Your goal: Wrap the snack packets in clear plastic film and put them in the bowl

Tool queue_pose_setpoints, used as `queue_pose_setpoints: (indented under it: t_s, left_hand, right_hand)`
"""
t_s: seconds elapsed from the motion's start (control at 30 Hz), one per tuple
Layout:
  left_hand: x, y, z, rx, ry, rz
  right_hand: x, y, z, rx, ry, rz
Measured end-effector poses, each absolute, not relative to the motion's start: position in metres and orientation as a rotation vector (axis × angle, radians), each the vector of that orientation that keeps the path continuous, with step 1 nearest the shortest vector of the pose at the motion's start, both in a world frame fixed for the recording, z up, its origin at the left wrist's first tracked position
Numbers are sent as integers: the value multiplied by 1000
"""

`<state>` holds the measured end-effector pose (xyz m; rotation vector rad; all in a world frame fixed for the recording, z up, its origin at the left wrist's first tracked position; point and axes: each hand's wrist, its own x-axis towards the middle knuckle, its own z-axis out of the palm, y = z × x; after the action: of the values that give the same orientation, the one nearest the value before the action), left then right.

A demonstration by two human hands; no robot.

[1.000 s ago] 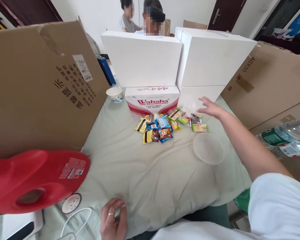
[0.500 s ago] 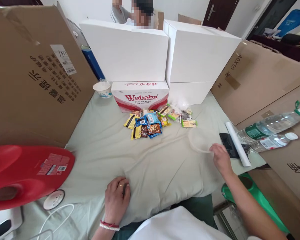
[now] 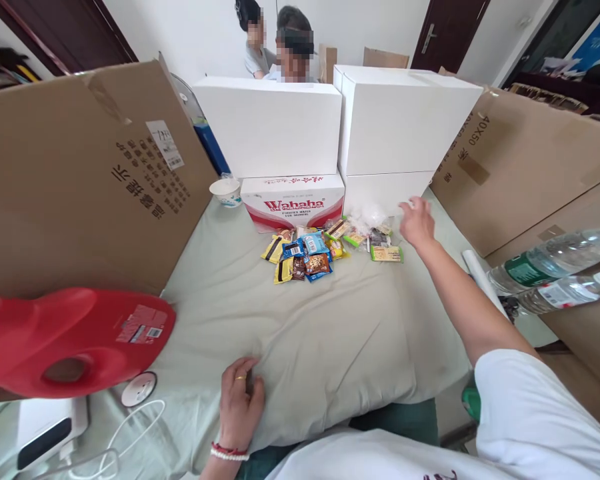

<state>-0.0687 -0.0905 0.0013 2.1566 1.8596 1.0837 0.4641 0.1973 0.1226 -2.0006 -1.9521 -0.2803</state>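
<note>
Left hand (image 3: pixel 241 403) is on the pale green cloth-covered tabletop (image 3: pixel 340 333), can't tell if its fingers grip anything. Small shiny yellow, blue and brown packets (image 3: pixel 315 244) sit loosely heaped, none in hand yet afaict. Right hand (image 3: pixel 418 223), fingers apart, hovers beside crumpled clear plastic (image 3: pixel 373 215) and flat green-edged packets (image 3: pixel 387 254).

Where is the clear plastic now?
In the head view, the crumpled clear plastic is right of centre, between the Wahaha box and the right hand, by the snack packets.
</note>
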Motion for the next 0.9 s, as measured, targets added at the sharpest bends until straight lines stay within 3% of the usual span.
queue_pose_setpoints:
  t_s: [0.13, 0.3, 0.5, 0.63, 0.73, 0.9]
  left_hand:
    - [-67, -97, 9, 2027, 1837, 1222]
    - [-48, -109, 24, 1623, 1745, 1312]
    - [12, -85, 58, 587, 1149, 1013]
    - [46, -49, 68, 354, 863, 746]
    - [60, -34, 67, 363, 820, 628]
    - [54, -28, 52, 370, 949, 836]
  right_hand:
    - [410, 218, 131, -1733, -2323, -294]
    - [375, 174, 132, -1580, -2033, -144]
    - [310, 18, 86, -1460, -1066, 895]
    - [267, -53, 64, -1355, -659, 1282]
    - [259, -67, 62, -1281, -634, 1395]
    - [285, -62, 61, -1293, -785, 1306]
